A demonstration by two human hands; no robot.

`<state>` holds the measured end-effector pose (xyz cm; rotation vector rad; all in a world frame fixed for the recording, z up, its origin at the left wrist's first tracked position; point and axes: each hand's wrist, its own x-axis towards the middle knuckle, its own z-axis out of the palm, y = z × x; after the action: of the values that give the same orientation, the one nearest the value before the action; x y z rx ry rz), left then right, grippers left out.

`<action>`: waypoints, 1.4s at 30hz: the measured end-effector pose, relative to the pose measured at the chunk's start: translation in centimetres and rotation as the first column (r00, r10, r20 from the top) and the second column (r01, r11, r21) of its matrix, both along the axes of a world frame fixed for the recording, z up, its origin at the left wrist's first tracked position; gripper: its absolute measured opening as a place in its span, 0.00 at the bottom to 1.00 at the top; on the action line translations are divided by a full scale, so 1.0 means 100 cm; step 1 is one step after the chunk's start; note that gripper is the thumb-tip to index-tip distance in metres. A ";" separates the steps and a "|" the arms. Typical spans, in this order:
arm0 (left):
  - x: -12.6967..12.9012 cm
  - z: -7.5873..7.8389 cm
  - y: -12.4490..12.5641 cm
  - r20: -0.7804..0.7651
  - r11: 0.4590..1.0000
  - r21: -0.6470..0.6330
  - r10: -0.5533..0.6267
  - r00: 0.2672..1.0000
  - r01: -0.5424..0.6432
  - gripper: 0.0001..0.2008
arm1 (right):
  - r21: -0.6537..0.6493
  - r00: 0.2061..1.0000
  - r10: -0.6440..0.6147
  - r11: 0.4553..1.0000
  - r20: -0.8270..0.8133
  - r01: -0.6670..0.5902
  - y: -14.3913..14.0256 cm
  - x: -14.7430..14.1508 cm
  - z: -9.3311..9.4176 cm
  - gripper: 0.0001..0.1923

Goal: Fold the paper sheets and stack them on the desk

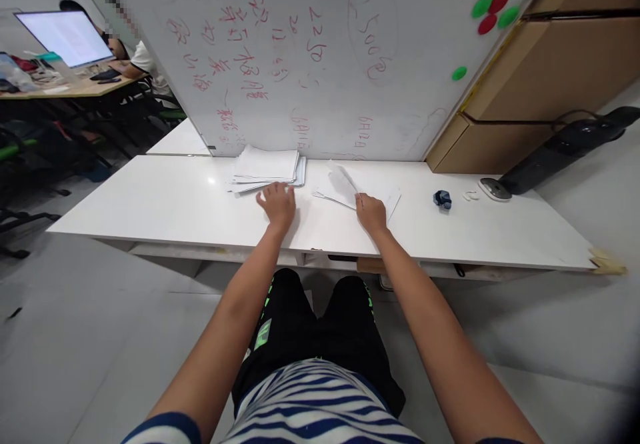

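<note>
A stack of white paper sheets (pixel 267 167) lies on the white table (pixel 165 204) against a whiteboard. My left hand (pixel 277 204) rests flat on the table just in front of that stack, fingers spread, touching its near edge. My right hand (pixel 371 212) pinches a folded white sheet (pixel 343 184) at its near corner, lifting part of it off the table. More loose white paper (pixel 393 199) lies under and beside that sheet.
A whiteboard (pixel 320 57) with red writing and coloured magnets stands behind the table. A small dark blue object (pixel 442 199), small white pieces (pixel 470 195) and a black device (pixel 560 151) lie to the right. Another person sits at a desk with a monitor (pixel 65 36) far left.
</note>
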<state>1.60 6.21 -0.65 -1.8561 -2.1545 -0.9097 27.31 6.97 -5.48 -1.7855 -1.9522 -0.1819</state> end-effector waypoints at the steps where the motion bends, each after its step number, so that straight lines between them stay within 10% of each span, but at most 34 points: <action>1: 0.011 0.001 -0.001 -0.019 0.995 -0.011 -0.103 0.995 0.103 0.18 | -0.001 1.000 -0.006 1.000 -0.001 0.006 0.001 0.000 -0.001 0.23; 5: 0.064 -0.006 0.003 -0.050 0.845 -0.201 -0.515 0.856 0.496 0.18 | -0.001 0.999 -0.035 0.999 0.008 0.035 0.002 0.001 -0.003 0.23; 11: 0.112 -0.032 0.023 0.042 0.905 -0.364 -0.221 0.974 0.221 0.43 | -0.001 0.999 -0.032 0.999 0.014 0.032 0.002 0.001 -0.002 0.23; 28: 0.113 -0.040 0.024 0.141 0.887 -0.219 -0.384 0.912 0.407 0.26 | 0.021 0.999 0.025 0.999 -0.039 -0.024 -0.001 -0.001 0.000 0.20; 42: 0.108 -0.027 0.008 0.213 0.677 -0.100 -0.702 0.680 0.729 0.34 | -0.004 0.996 0.059 0.998 -0.061 -0.059 -0.003 -0.002 0.005 0.21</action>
<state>12.36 7.01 -3.39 -2.9125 -1.5651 -1.0268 27.09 6.64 -5.01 -1.7145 -1.9622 -0.1011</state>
